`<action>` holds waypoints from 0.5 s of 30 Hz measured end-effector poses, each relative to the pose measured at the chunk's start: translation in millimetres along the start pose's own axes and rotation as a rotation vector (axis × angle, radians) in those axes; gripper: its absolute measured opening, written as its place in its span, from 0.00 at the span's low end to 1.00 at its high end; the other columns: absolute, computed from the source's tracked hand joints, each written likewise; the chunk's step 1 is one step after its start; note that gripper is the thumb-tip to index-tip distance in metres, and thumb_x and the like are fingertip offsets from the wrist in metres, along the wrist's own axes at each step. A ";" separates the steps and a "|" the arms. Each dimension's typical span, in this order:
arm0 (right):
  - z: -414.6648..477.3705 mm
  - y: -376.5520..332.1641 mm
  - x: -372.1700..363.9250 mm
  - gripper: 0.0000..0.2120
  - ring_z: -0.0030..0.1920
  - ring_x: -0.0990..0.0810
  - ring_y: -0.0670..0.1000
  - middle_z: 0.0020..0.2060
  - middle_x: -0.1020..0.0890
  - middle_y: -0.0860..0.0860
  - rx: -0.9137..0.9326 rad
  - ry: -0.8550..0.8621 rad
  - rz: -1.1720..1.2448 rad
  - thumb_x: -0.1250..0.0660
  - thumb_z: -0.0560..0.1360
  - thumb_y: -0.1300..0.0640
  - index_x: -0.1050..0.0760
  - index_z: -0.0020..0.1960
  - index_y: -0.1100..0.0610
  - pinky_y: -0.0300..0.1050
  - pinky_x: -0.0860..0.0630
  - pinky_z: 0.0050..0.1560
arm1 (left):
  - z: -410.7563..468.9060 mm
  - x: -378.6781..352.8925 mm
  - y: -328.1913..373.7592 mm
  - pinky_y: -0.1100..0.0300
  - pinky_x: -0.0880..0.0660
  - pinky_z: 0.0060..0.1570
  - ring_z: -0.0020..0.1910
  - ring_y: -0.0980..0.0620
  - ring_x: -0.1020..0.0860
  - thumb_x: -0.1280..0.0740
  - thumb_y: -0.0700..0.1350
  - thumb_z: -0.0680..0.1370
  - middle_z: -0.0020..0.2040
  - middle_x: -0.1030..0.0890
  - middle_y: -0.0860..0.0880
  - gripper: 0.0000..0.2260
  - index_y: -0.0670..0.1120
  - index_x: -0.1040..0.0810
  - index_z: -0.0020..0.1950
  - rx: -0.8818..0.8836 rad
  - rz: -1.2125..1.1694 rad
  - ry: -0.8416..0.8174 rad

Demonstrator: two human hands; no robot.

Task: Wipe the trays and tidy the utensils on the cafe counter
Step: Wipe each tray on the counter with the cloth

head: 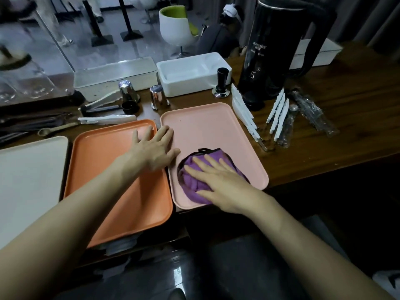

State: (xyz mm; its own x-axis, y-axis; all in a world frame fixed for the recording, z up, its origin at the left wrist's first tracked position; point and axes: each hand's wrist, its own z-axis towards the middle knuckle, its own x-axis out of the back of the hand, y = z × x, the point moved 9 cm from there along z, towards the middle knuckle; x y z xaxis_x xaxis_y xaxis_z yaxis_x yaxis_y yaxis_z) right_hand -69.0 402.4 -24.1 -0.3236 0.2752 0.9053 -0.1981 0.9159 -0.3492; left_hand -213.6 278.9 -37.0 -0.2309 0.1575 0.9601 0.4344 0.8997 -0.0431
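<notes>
A pink tray lies on the wooden counter, right of an orange tray. A crumpled purple cloth sits in the pink tray's near half. My right hand presses flat on the cloth with straight, spread fingers. My left hand rests flat across the seam between the two trays, fingers straight. A cream tray lies at the far left. Wrapped white utensils lie right of the pink tray.
A black kettle stands at the back right, with a black tamper and white box beside it. Two steel cups stand behind the trays. A wooden spoon and dark utensils lie at the left. The counter edge runs close in front.
</notes>
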 end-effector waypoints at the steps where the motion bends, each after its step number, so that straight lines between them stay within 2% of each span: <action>1: -7.0 15.8 5.2 0.32 0.81 0.60 0.49 0.81 0.56 0.44 -0.020 -0.024 0.020 0.40 0.84 0.49 0.53 0.81 0.40 0.51 0.62 0.79 | 0.8 0.1 -0.7 0.34 0.59 0.77 0.82 0.41 0.57 0.53 0.66 0.83 0.84 0.58 0.55 0.33 0.54 0.57 0.84 -0.001 -0.010 -0.014; 4: -23.0 57.9 21.2 0.34 0.80 0.60 0.48 0.81 0.56 0.42 -0.109 -0.063 0.084 0.37 0.83 0.55 0.52 0.81 0.38 0.48 0.61 0.77 | 0.3 0.7 -0.8 0.34 0.59 0.77 0.82 0.41 0.57 0.53 0.66 0.83 0.84 0.57 0.55 0.33 0.54 0.57 0.84 -0.002 -0.015 -0.012; 6: -23.9 60.9 21.2 0.35 0.80 0.61 0.49 0.81 0.57 0.43 -0.128 -0.073 0.074 0.37 0.82 0.55 0.52 0.81 0.39 0.49 0.61 0.78 | -0.3 1.0 0.1 0.34 0.58 0.76 0.82 0.41 0.56 0.53 0.65 0.83 0.84 0.56 0.55 0.32 0.54 0.56 0.83 -0.004 0.000 0.013; 11: 10.3 1.3 -1.8 0.37 0.80 0.65 0.55 0.82 0.60 0.48 -0.080 -0.020 -0.009 0.39 0.81 0.47 0.57 0.82 0.42 0.58 0.65 0.78 | 0.6 0.2 1.6 0.33 0.57 0.76 0.82 0.41 0.54 0.54 0.66 0.82 0.84 0.54 0.54 0.33 0.52 0.55 0.83 -0.013 0.026 0.023; 15: 20.7 -26.0 -8.4 0.35 0.80 0.65 0.55 0.82 0.59 0.49 -0.060 0.032 -0.014 0.41 0.82 0.47 0.56 0.82 0.45 0.58 0.65 0.78 | 2.8 -0.9 0.7 0.33 0.57 0.76 0.82 0.41 0.54 0.55 0.66 0.82 0.84 0.54 0.54 0.33 0.52 0.55 0.83 -0.028 0.011 0.039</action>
State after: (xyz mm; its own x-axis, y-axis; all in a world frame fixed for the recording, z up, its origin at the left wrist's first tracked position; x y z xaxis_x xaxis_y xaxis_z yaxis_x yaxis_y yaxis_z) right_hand -80.2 370.2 -27.7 -0.2910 0.2708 0.9176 -0.1459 0.9353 -0.3223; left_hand -215.5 280.5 -38.6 -0.1923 0.1508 0.9697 0.4614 0.8860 -0.0463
